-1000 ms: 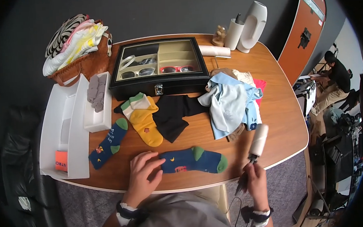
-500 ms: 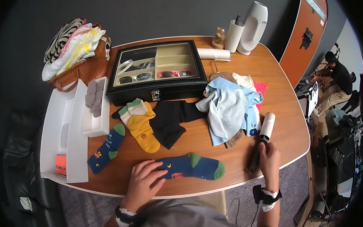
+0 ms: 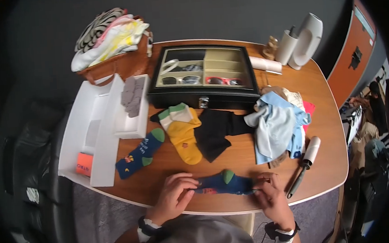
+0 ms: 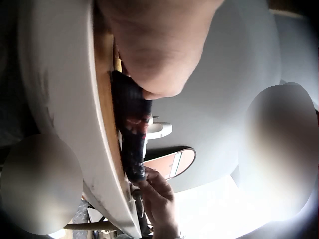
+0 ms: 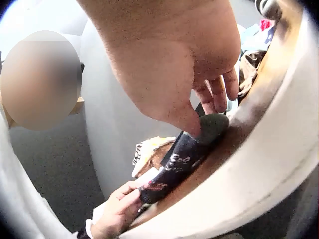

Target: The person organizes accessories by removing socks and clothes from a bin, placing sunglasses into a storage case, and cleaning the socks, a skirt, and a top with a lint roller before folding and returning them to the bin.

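A navy sock (image 3: 223,184) with a green heel lies flat along the table's front edge in the head view. My left hand (image 3: 176,194) pinches its left end between thumb and fingers. At the green toe end, my right hand (image 3: 272,194) holds the sock with its thumb on the near side and fingers on the far side; the right wrist view shows the green toe (image 5: 214,125) there. A lint roller (image 3: 311,152) with a white roll and dark handle lies just right of my right hand. The matching navy sock (image 3: 139,155) lies farther left.
Behind are yellow socks (image 3: 184,140), a black garment (image 3: 215,131) and light blue clothing (image 3: 273,128). A black glasses case (image 3: 175,99) stands at the back. White boxes (image 3: 108,162) sit on the left, before a brown bag (image 3: 128,63) of folded cloth.
My right hand has set the lint roller down at the right, let it go, and moved left onto the sock's toe. My left hand stays at the sock's other end. The head view has shifted.
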A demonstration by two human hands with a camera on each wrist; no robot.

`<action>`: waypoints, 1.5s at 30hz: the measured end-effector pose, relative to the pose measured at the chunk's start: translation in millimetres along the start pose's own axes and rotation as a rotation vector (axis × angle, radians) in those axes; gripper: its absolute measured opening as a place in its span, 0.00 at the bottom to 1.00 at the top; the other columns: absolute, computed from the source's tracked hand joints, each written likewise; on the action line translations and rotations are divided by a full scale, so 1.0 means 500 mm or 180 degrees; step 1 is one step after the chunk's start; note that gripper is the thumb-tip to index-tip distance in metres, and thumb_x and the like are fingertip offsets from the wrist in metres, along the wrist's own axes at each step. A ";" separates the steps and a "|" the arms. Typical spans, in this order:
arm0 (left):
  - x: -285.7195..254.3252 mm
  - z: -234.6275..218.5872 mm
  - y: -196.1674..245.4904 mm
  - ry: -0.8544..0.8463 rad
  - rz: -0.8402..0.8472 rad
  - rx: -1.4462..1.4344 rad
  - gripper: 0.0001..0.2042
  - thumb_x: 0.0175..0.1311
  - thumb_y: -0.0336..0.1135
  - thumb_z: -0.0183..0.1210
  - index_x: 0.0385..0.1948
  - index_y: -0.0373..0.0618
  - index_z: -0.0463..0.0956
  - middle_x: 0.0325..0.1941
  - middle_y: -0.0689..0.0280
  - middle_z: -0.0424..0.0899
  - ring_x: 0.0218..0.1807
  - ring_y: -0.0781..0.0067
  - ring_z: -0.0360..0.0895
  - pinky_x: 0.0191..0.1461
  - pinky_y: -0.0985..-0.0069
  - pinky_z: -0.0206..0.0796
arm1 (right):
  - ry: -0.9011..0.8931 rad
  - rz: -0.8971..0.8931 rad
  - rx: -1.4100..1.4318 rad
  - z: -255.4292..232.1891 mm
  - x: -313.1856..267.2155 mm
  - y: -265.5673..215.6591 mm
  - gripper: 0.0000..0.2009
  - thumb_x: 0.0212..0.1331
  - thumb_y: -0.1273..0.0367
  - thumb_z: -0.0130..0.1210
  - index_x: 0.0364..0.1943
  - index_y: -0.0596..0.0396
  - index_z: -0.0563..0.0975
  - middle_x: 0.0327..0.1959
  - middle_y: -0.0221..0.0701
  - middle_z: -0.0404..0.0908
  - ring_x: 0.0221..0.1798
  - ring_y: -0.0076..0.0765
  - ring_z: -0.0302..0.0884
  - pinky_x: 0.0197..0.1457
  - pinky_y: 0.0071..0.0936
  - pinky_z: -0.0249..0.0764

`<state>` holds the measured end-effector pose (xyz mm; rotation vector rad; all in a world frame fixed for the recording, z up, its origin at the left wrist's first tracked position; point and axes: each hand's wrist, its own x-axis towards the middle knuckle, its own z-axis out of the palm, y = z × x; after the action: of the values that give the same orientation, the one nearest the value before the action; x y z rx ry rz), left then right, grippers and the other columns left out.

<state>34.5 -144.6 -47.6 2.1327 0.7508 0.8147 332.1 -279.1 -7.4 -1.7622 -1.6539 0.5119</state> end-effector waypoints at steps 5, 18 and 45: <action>-0.039 -0.017 0.003 0.0865 -0.1159 -0.1484 0.10 0.79 0.29 0.51 0.55 0.41 0.75 0.50 0.70 0.78 0.53 0.84 0.72 0.58 0.81 0.65 | -0.0511 0.0788 0.1648 0.008 0.086 -0.043 0.07 0.72 0.75 0.55 0.50 0.59 0.79 0.39 0.30 0.80 0.40 0.27 0.77 0.47 0.24 0.73; -0.108 -0.202 -0.076 0.2642 -0.1438 -0.1504 0.10 0.83 0.33 0.47 0.54 0.41 0.75 0.52 0.67 0.78 0.53 0.81 0.74 0.60 0.79 0.65 | -0.1990 0.0242 0.2050 0.277 0.477 -0.193 0.10 0.78 0.66 0.52 0.48 0.59 0.78 0.35 0.23 0.80 0.29 0.16 0.74 0.27 0.17 0.70; -0.057 -0.194 -0.086 0.0924 -0.1701 0.1714 0.24 0.54 0.33 0.69 0.55 0.43 0.75 0.52 0.55 0.74 0.60 0.47 0.69 0.65 0.54 0.60 | -0.0970 -0.1749 -0.0604 0.338 0.447 -0.167 0.16 0.57 0.68 0.63 0.48 0.57 0.76 0.51 0.41 0.79 0.62 0.51 0.71 0.68 0.46 0.60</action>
<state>-65.6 -100.5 -37.8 2.1034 1.7655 0.6794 184.4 -28.2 -34.8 -1.3044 -2.3602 0.3849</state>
